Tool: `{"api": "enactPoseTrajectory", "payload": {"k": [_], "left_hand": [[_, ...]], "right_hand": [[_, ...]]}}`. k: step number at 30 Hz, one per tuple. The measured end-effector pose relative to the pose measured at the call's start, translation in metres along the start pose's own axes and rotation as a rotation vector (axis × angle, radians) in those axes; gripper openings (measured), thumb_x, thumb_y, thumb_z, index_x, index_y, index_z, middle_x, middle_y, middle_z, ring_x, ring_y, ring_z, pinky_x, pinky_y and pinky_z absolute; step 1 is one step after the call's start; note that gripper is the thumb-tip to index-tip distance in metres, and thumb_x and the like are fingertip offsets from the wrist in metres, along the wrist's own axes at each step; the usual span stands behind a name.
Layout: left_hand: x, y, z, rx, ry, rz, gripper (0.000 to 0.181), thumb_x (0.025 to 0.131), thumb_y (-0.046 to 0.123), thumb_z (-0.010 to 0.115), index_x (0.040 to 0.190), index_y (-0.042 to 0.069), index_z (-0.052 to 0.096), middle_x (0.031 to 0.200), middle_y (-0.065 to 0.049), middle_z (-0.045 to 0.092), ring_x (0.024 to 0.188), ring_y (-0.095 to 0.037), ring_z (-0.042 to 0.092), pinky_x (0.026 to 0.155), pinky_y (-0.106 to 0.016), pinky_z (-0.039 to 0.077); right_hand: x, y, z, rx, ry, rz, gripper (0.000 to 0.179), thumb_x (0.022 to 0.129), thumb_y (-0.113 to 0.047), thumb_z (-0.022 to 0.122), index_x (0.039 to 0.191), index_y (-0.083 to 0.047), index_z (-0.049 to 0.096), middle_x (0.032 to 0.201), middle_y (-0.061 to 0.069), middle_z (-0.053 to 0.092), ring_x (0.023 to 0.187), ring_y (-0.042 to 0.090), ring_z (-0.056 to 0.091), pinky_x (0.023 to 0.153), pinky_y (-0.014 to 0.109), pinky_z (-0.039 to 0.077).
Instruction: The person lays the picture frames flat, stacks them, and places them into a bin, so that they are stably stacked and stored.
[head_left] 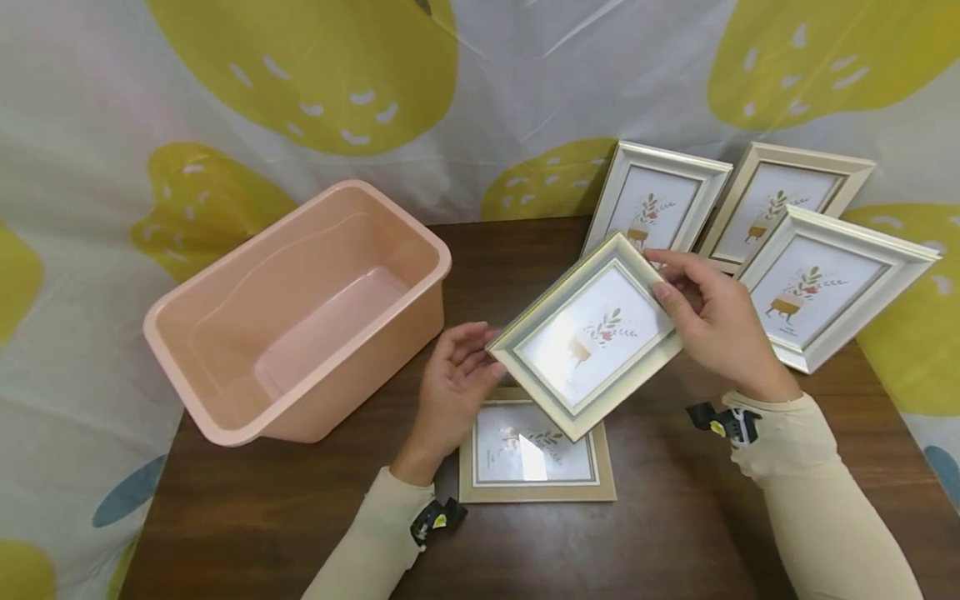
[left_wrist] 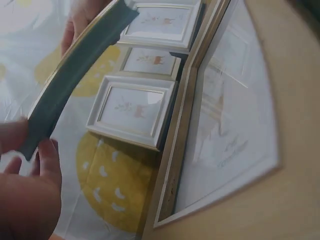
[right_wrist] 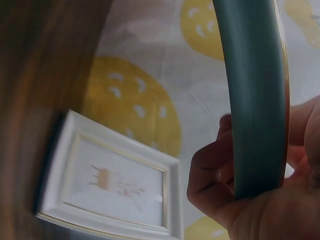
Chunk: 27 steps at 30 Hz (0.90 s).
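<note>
A picture frame (head_left: 592, 337) with a cream and grey-green border is held tilted above the table. My left hand (head_left: 453, 387) pinches its left corner, thumb in front and fingers behind; the dark green edge (left_wrist: 75, 75) shows in the left wrist view. At the upper right corner my right hand (head_left: 716, 325) grips it, thumb on the front and fingers around the back. Beneath it, a second picture frame (head_left: 517, 454) with a tan border lies face up on the table, its upper part partly covered. Both prints show a potted plant.
Left of the hands stands a pink plastic bin (head_left: 367, 367), with nothing inside. At the back right lean a white frame (head_left: 663, 192), a beige frame (head_left: 780, 208) and another white frame (head_left: 813, 283). A lemon-patterned cloth (head_left: 525, 83) hangs behind the dark wooden table (head_left: 555, 550).
</note>
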<state>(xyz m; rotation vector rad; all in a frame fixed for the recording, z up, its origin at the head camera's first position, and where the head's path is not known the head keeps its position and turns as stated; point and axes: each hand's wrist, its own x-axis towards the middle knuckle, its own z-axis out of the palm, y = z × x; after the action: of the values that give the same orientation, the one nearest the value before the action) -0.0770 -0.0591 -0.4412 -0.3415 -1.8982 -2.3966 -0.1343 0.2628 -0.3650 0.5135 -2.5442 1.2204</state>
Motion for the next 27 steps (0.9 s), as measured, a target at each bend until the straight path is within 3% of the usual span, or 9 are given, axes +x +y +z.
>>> {"api": "enactPoseTrajectory", "payload": {"k": [6, 10, 13, 20, 27], "left_hand": [[-0.012, 0.000, 0.003, 0.016, 0.193, -0.027, 0.044, 0.092, -0.015, 0.070, 0.133, -0.011, 0.054, 0.133, -0.033, 0.065, 0.105, -0.010, 0.074, 0.093, -0.022, 0.061], [-0.017, -0.002, 0.001, 0.081, 0.262, -0.016, 0.039, 0.095, -0.010, 0.071, 0.133, -0.009, 0.062, 0.129, -0.030, 0.067, 0.104, -0.009, 0.074, 0.091, -0.022, 0.061], [-0.023, 0.002, -0.003, 0.139, 0.246, -0.060, 0.048, 0.096, -0.005, 0.072, 0.142, -0.003, 0.062, 0.139, -0.024, 0.066, 0.116, -0.015, 0.073, 0.095, -0.021, 0.059], [-0.037, 0.009, -0.014, 0.142, 0.109, -0.101, 0.079, 0.090, -0.010, 0.076, 0.160, -0.003, 0.039, 0.161, -0.024, 0.046, 0.144, -0.038, 0.052, 0.108, -0.025, 0.051], [-0.041, 0.005, -0.026, 0.209, 0.132, -0.139, 0.070, 0.093, -0.007, 0.075, 0.157, -0.002, 0.046, 0.159, -0.024, 0.051, 0.144, -0.036, 0.053, 0.109, -0.025, 0.050]], "right_hand": [[-0.027, 0.003, 0.019, 0.028, 0.012, 0.051, 0.052, 0.104, 0.002, 0.060, 0.152, -0.017, 0.060, 0.121, 0.018, 0.073, 0.088, -0.002, 0.062, 0.070, 0.007, 0.049], [-0.043, 0.000, 0.033, 0.045, 0.017, 0.106, 0.051, 0.105, 0.001, 0.056, 0.153, -0.018, 0.059, 0.124, 0.014, 0.071, 0.093, 0.000, 0.060, 0.070, 0.009, 0.048], [-0.054, -0.003, 0.043, 0.072, 0.009, 0.166, 0.051, 0.107, -0.001, 0.053, 0.155, -0.017, 0.056, 0.125, 0.015, 0.069, 0.093, 0.001, 0.060, 0.070, 0.010, 0.049], [-0.082, -0.013, 0.058, 0.165, -0.060, 0.266, 0.055, 0.105, 0.005, 0.050, 0.159, -0.008, 0.047, 0.134, 0.022, 0.062, 0.104, 0.006, 0.061, 0.076, 0.013, 0.055], [-0.088, -0.010, 0.055, 0.173, -0.158, 0.283, 0.057, 0.100, 0.006, 0.063, 0.154, -0.006, 0.053, 0.118, 0.017, 0.071, 0.097, 0.016, 0.066, 0.073, 0.021, 0.060]]}}
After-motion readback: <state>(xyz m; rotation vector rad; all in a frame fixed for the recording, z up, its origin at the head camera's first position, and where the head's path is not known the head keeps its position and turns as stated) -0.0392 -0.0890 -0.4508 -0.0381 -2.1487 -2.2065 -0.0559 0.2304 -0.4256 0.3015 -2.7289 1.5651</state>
